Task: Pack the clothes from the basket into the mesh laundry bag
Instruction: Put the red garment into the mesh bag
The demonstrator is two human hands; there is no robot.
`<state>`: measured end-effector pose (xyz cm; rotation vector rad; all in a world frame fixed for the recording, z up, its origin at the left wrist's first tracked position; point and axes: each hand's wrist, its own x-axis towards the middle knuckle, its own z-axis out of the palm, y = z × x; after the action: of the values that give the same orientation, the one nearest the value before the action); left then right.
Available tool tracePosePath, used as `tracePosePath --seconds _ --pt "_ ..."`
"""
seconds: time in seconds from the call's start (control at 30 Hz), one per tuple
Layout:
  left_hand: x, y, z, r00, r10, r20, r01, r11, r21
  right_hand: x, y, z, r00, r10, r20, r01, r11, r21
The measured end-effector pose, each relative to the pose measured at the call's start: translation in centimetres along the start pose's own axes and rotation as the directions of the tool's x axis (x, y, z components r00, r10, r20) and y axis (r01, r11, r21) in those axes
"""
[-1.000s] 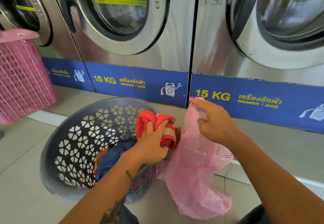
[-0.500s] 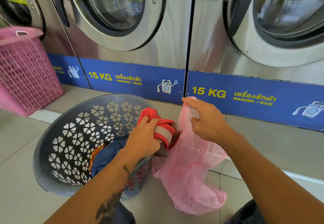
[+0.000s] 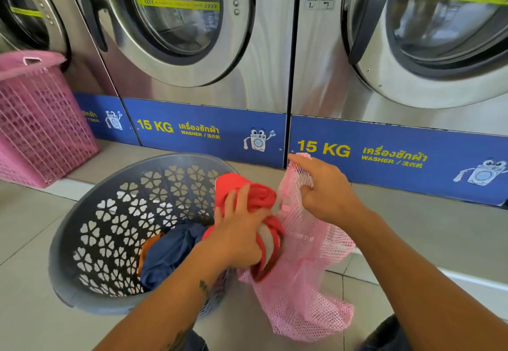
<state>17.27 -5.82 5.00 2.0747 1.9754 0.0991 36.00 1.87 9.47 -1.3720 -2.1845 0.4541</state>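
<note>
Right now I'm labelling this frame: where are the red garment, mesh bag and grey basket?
red garment (image 3: pixel 258 196), head view, bunched top fold.
mesh bag (image 3: pixel 302 304), head view, hanging lower body.
grey basket (image 3: pixel 82 213), head view, left rim.

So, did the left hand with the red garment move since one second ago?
Yes. The left hand pushed the red garment closer to the pink mesh bag, away from the grey basket.

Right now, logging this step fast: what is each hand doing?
Left hand: grips the red garment.
Right hand: pinches the rim of the pink mesh bag.
</note>
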Motion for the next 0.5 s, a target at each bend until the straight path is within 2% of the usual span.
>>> tracePosePath --seconds 0.03,0.07,0.13,0.2,0.27,0.3,0.37,0.5 --pt "-0.1 -0.1 0.4 0.992 -0.016 0.124 0.025 0.998 -0.065 0.0 0.1 0.0 1.0 0.002 0.0 -0.002 1.0 -0.001" --pt "0.0 -0.1 0.5 0.985 -0.014 0.17 0.041 0.988 -0.152 -0.1 0.1 0.0 1.0 0.003 0.001 -0.003 1.0 -0.001" --pt "0.5 -0.4 0.3 0.997 -0.047 0.06 0.064 0.946 -0.317 -0.1 0.3 -0.1 1.0 0.009 0.001 -0.009 1.0 0.004" --pt "0.8 -1.0 0.2 0.975 -0.222 -0.027 0.202 0.926 -0.319 -0.1 0.4 -0.2 1.0 0.021 0.005 -0.021 1.0 0.004" --pt "1.0 -2.0 0.5 0.924 -0.374 0.083 0.38 0.87 -0.315 -0.1 0.4 -0.2 1.0 0.026 0.014 -0.026 1.0 -0.002" --pt "1.1 -2.6 0.6 0.908 -0.386 0.161 0.418 0.833 -0.361 0.0 0.4 -0.1 1.0 0.025 0.016 -0.025 1.0 -0.002" --pt "1.5 -3.2 0.7 0.915 -0.34 0.216 0.402 0.78 -0.48 0.0 0.4 0.0 1.0 0.026 0.017 -0.026 1.0 -0.003" --pt "2.1 -3.0 1.2 0.935 -0.355 0.024 0.321 0.811 -0.488 0.0 0.5 0.1 0.999 0.036 0.025 -0.036 0.999 -0.009"
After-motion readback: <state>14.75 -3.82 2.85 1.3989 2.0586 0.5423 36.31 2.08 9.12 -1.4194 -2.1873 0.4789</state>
